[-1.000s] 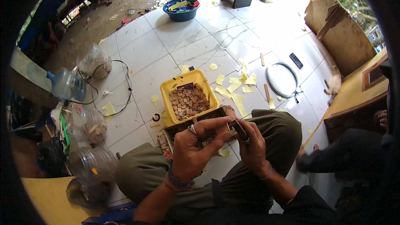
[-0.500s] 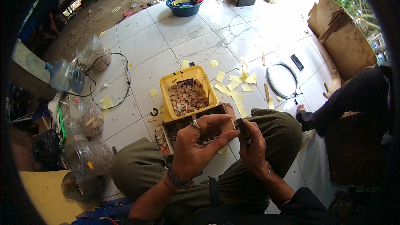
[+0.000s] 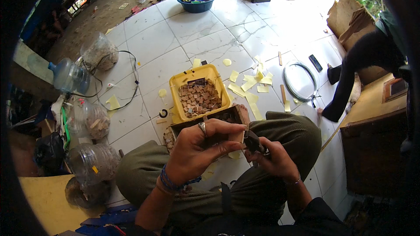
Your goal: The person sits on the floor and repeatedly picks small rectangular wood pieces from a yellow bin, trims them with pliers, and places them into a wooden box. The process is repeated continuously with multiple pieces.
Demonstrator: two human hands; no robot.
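My left hand (image 3: 190, 150) pinches a small flat wooden piece (image 3: 237, 137) between thumb and fingertips, over my lap. Wrapped in my right hand (image 3: 278, 161) is a dark hand tool that looks like pliers (image 3: 252, 141); its head meets the right edge of the piece. Just beyond my hands stands a yellow plastic tub (image 3: 176, 88) filled with small brown wooden squares. A wooden box (image 3: 238, 116) sits against the tub's near side, partly hidden by my left hand.
Yellow paper scraps (image 3: 249, 84), a wire coil (image 3: 286, 78) and a black phone (image 3: 315, 62) lie on the tiles to the right. Clear plastic jugs (image 3: 72, 78) line the left. A blue basin (image 3: 197, 6) stands far off. Another person's leg (image 3: 372, 57) is at right.
The pliers have turned and come against the wooden piece. My left hand has shifted slightly left. At the right, the other person has changed posture, with a hand now down near the floor.
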